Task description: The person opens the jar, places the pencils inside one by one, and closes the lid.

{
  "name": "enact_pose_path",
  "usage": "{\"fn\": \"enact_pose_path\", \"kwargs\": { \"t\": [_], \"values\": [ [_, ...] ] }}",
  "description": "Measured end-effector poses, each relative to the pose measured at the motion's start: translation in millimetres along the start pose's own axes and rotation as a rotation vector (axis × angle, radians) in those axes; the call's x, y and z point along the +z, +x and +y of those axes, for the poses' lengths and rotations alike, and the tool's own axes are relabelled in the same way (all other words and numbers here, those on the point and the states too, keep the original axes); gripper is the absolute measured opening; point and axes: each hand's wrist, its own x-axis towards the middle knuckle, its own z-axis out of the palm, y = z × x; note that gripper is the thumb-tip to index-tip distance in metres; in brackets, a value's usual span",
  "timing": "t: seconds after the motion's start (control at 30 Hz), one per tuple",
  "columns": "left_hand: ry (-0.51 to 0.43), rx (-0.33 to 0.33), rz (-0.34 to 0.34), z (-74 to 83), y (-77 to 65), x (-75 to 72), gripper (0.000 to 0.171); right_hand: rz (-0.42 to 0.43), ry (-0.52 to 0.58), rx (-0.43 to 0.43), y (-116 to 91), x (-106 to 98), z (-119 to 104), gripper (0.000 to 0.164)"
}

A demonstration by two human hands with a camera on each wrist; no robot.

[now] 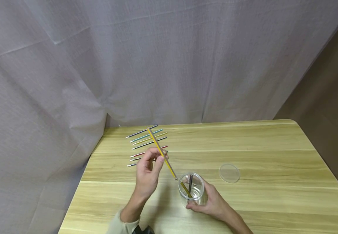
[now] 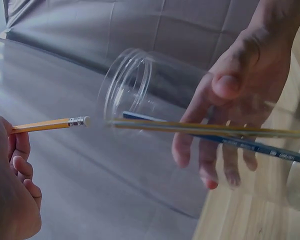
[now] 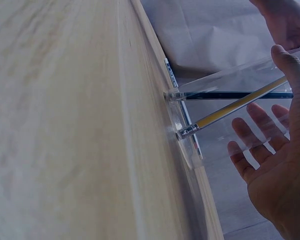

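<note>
My left hand (image 1: 148,170) pinches a yellow pencil (image 1: 154,140) between thumb and fingers, slanted with its eraser end down beside the jar's rim. In the left wrist view the white eraser (image 2: 87,121) points at the mouth of the clear jar (image 2: 125,75), just short of it. My right hand (image 1: 214,201) grips the jar round its side, fingers curled on the far wall. Inside lean a second yellow pencil (image 3: 230,108) and a dark blue pencil (image 3: 215,95), their eraser ends at the jar's base.
Several pencils lie in a loose row at the back left of the wooden table (image 1: 262,149), among them a teal pencil (image 1: 154,133) and a black pencil (image 1: 148,143). A clear round lid (image 1: 229,173) lies flat right of the jar. Grey cloth (image 1: 169,65) hangs behind the table.
</note>
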Motion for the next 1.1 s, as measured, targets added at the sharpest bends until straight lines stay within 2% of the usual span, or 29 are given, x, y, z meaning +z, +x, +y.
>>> {"fn": "enact_pose_path", "kwargs": {
  "t": [0.27, 0.53, 0.63, 0.93, 1.1],
  "values": [
    [0.046, 0.013, -0.070, -4.0, -8.2, 7.9, 0.010, 0.004, -0.002, -0.014, 0.0, -0.2, 2.5, 0.083],
    [0.141, 0.095, -0.204, -12.7, -15.0, 11.6, 0.017, 0.008, -0.018, 0.007, -0.5, 0.0, 1.4, 0.084],
    [0.161, 0.100, -0.239, -15.2, -17.9, 12.2, 0.020, 0.011, -0.031, 0.011, -0.6, 0.1, 1.6, 0.085],
    [0.180, 0.073, -0.287, -19.9, -23.9, 13.7, 0.025, 0.016, -0.048, 0.018, -0.3, -0.1, 1.3, 0.084],
    [0.185, 0.084, -0.300, -20.2, -24.5, 14.8, 0.020, 0.016, -0.040, 0.023, -0.9, -0.1, 1.8, 0.086]
  ]
}}
